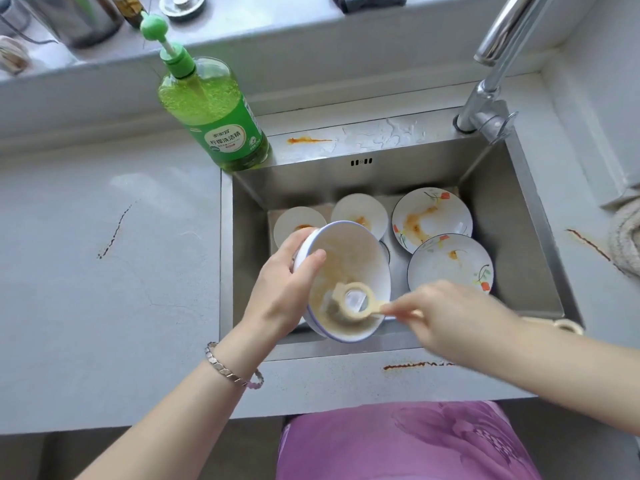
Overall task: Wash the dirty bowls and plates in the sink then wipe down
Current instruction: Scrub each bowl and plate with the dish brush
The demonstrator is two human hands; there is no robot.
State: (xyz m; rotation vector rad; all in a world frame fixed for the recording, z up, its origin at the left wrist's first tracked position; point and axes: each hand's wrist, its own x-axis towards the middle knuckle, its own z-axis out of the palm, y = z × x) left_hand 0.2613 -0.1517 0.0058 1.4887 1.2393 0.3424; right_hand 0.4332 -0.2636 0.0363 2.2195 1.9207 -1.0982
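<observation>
Our left hand (284,282) is curled closed around the rim of a white bowl (349,271) with a blue edge, thumb inside the rim and fingers behind the wall, holding it tilted over the near part of the sink (519,216). Our right hand (446,317) is closed on the handle of a cream dish brush (353,301), whose ring-shaped head presses against the bowl's smeared inner surface (a brownish film covers most of it). Beyond the bowl, on the sink floor, we count four more dirty pieces: two plain white dishes (360,211) to the left and two flower-patterned plates (433,216) to the right, the nearer plate overlapping the farther. At the sink's far left corner stands one green pump bottle (214,112) of dish liquid; its label carries Chinese characters, too small for us to read with confidence. One chrome faucet (491,91) rises at the far right corner.
</observation>
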